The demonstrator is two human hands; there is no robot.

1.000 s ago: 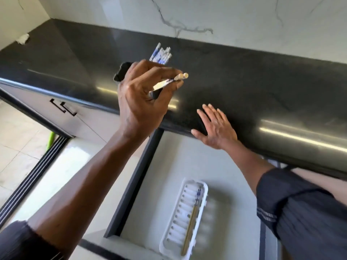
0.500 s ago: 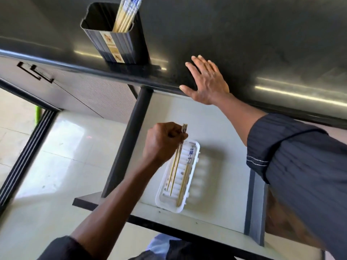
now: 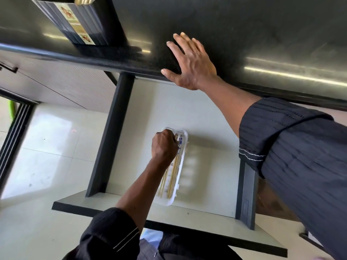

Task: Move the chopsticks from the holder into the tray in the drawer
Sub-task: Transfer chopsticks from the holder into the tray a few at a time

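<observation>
A white slotted tray (image 3: 183,139) lies in the open drawer (image 3: 212,186). Several bamboo chopsticks (image 3: 173,175) with blue-patterned tops lie lengthwise in it. My left hand (image 3: 164,145) is down over the tray's far end, fingers closed around the tops of a pair of chopsticks. Whether that pair rests fully in the tray I cannot tell. My right hand (image 3: 189,62) lies flat, fingers spread, on the black counter's (image 3: 262,34) front edge. The dark ribbed holder (image 3: 80,21) stands on the counter at the top left; its mouth is cut off by the frame.
The drawer has dark side rails (image 3: 110,136) and a pale front panel (image 3: 206,229). Pale glossy floor tiles (image 3: 47,147) lie to the left. A cabinet front with a black handle (image 3: 9,67) sits under the counter at the left.
My left hand carried a pair of chopsticks from the holder down into the drawer and lowered them over the tray. The view tilted downward. My right hand stayed on the counter edge.
</observation>
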